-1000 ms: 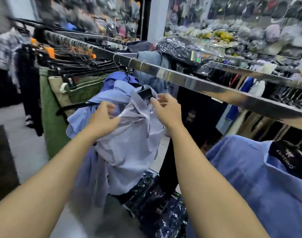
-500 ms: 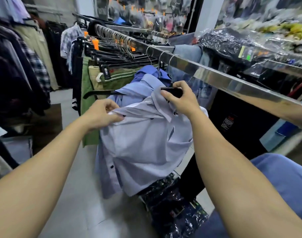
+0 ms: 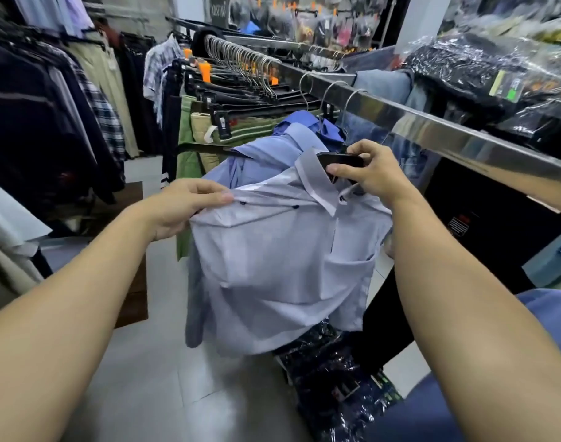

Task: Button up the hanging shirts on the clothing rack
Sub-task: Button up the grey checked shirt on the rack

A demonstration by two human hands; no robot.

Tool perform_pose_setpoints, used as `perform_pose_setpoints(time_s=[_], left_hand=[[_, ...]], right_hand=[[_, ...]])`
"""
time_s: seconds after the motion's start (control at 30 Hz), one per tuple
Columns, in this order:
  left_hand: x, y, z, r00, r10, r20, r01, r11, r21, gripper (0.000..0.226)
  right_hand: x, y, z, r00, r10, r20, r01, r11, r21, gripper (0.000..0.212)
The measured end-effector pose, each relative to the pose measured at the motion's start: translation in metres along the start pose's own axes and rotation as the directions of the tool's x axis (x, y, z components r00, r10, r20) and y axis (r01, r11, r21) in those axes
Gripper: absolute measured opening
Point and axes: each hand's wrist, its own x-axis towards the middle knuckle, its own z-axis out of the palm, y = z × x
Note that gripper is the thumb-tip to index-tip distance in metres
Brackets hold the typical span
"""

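A pale grey-blue shirt (image 3: 272, 269) with dark buttons hangs on a black hanger (image 3: 341, 161) from the shiny metal rail (image 3: 432, 129). My left hand (image 3: 189, 205) pinches the shirt's front placket at its left end and pulls it out sideways. My right hand (image 3: 368, 173) grips the black hanger at the collar. Two dark buttons show along the stretched placket between my hands. Behind it hang a light blue shirt (image 3: 272, 148) and a darker blue shirt (image 3: 301, 121) on the same rail.
Green and khaki trousers (image 3: 202, 126) on clip hangers fill the rail further back. Dark and plaid garments (image 3: 49, 122) hang on a rack at the left. Plastic-wrapped clothes (image 3: 343, 387) lie on the floor under the shirt, and more (image 3: 483, 68) sit above the rail.
The camera has moved closer. My left hand has pulled the placket out flat to the left, so the buttons now show. My right hand still holds the hanger at the collar.
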Motion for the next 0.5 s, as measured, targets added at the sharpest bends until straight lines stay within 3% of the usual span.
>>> perform_pose_setpoints(time_s=[0.07,0.13,0.27,0.3,0.37,0.43,0.5], left_hand=[[0.005,-0.001,-0.003,0.977,0.1,-0.19,-0.062,0.978,0.2,0.028],[0.01,-0.004,0.001,0.915,0.232,-0.33,-0.1,0.924,0.37,0.019],[0.007,-0.018,0.028,0.755,0.383,-0.532,-0.076,0.857,0.509,0.011],[0.006,-0.027,0.039,0.759,0.369,-0.536,-0.063,0.861,0.505,0.014],[0.004,-0.049,0.068,0.839,0.272,-0.471,-0.013,0.876,0.483,0.02],[0.0,-0.071,0.099,0.924,0.167,-0.343,0.002,0.897,0.442,0.021],[-0.001,-0.082,0.119,0.967,0.135,-0.217,-0.031,0.905,0.424,0.012]], right_hand=[[0.0,0.001,0.003,0.999,-0.008,-0.046,0.008,1.0,0.009,0.038],[-0.001,0.005,0.012,0.993,-0.02,-0.116,0.02,1.0,-0.001,0.039],[-0.001,0.017,0.039,0.93,-0.069,-0.361,0.031,0.993,-0.111,0.041],[-0.003,0.018,0.047,0.909,-0.076,-0.41,0.037,0.994,-0.1,0.042],[-0.006,0.017,0.062,0.881,-0.069,-0.469,0.041,0.997,-0.07,0.04],[-0.008,0.016,0.074,0.87,-0.063,-0.489,0.041,0.998,-0.056,0.038],[-0.011,0.016,0.078,0.867,-0.063,-0.495,0.054,0.998,-0.033,0.036]])
